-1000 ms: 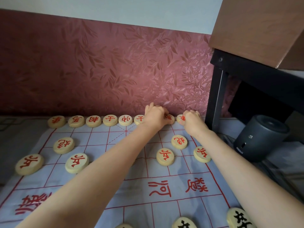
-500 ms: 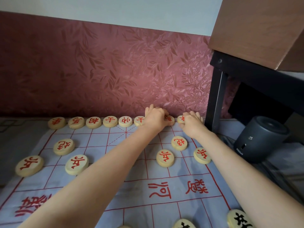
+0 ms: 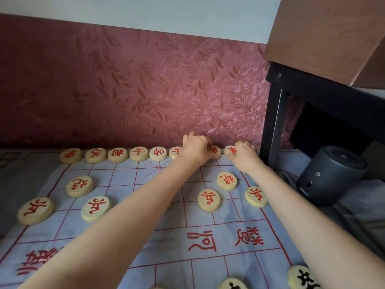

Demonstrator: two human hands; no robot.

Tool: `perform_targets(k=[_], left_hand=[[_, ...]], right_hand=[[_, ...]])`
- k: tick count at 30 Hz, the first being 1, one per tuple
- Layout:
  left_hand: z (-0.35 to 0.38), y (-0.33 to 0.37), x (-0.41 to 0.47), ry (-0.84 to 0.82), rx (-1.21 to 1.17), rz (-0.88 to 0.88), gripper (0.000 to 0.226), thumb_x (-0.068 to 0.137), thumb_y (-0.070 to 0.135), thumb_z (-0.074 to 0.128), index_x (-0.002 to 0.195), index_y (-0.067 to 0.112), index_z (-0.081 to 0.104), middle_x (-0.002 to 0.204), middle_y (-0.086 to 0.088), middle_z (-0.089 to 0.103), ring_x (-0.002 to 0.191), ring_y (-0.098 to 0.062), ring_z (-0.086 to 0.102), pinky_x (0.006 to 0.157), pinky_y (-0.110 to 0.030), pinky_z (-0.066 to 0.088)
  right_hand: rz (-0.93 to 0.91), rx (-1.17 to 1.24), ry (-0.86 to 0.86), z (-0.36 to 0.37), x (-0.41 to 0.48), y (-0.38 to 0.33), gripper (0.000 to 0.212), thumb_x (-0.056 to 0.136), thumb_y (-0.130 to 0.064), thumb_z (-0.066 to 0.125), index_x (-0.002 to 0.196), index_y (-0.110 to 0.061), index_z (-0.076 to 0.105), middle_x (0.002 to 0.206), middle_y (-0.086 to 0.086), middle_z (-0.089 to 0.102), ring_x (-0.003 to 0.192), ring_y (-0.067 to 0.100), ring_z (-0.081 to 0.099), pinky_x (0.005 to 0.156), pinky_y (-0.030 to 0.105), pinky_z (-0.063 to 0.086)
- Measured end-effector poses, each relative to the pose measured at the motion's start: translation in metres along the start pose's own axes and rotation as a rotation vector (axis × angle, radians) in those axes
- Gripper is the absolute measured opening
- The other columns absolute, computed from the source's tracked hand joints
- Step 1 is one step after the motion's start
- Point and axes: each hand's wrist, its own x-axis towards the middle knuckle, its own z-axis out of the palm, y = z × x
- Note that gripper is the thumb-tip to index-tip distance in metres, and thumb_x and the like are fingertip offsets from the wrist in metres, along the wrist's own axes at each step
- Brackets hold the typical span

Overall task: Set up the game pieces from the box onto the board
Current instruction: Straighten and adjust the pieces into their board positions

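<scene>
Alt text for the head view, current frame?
Two bare hands reach the far row of a cloth board: the left hand rests on that row, the right hand pinches the corner piece. Red-lettered discs sit on the far half.

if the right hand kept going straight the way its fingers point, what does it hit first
The right hand grips the far corner piece. Pushed straight on, it would probably meet the red patterned wall right behind that row first, though depth there is unclear.
</scene>
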Motion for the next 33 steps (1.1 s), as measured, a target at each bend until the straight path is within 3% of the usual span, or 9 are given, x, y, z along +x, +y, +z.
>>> perform_targets(k=[9,16,20,24,27,33], left_hand=[[0.0,0.0,-0.001,-0.011,0.0,-0.006,0.051,0.08,0.051,0.061,0.123,0.022,0.057,0.115,-0.007,0.062,0.117,-0.029,0.036,0.096,-0.037,0.025],[-0.01,0.004,-0.002,-0.024,0.015,-0.006,0.056,0.078,0.051,0.063,0.125,0.023,0.054,0.117,-0.009,0.059,0.117,-0.03,0.033,0.095,-0.036,0.024],[-0.016,-0.003,-0.003,-0.027,0.02,-0.022,0.055,0.082,0.046,0.063,0.13,0.025,0.049,0.119,-0.005,0.061,0.121,-0.03,0.033,0.101,-0.036,0.023],[-0.016,-0.011,-0.006,-0.005,-0.028,-0.055,0.038,0.089,0.03,0.055,0.126,0.021,0.054,0.126,-0.006,0.059,0.131,-0.033,0.029,0.108,-0.037,0.017],[-0.018,-0.016,-0.008,0.018,-0.071,-0.05,0.035,0.091,0.023,0.051,0.126,0.023,0.055,0.125,-0.003,0.06,0.129,-0.032,0.031,0.107,-0.036,0.018],[-0.022,-0.028,-0.01,-0.001,-0.041,-0.065,0.035,0.091,0.029,0.054,0.125,0.024,0.056,0.125,-0.001,0.06,0.124,-0.03,0.035,0.101,-0.035,0.023]], right_hand=[[0.01,0.015,-0.001,0.002,0.001,0.001,0.05,0.094,-0.026,0.051,0.133,0.003,0.039,0.139,0.021,0.038,0.131,0.036,0.03,0.111,0.04,0.025],[0.038,0.051,-0.048,-0.002,0.0,0.002,0.064,0.092,-0.032,0.054,0.142,-0.001,0.028,0.147,0.021,0.027,0.136,0.036,0.022,0.111,0.038,0.021],[-0.088,0.121,0.044,-0.001,-0.002,0.002,0.055,0.091,-0.028,0.055,0.14,-0.013,0.037,0.147,0.01,0.033,0.133,0.031,0.025,0.11,0.038,0.02],[-0.221,0.169,-0.023,0.001,-0.005,-0.007,0.05,0.085,-0.04,0.063,0.132,-0.029,0.051,0.135,0.006,0.039,0.126,0.03,0.03,0.103,0.031,0.021],[-0.225,0.156,-0.04,0.003,-0.006,-0.015,0.046,0.088,-0.042,0.059,0.131,-0.03,0.053,0.125,0.011,0.038,0.119,0.033,0.032,0.103,0.031,0.025],[-0.22,0.137,-0.026,0.004,-0.007,-0.019,0.039,0.091,-0.035,0.056,0.129,-0.026,0.054,0.124,0.011,0.039,0.117,0.033,0.035,0.101,0.035,0.031]])
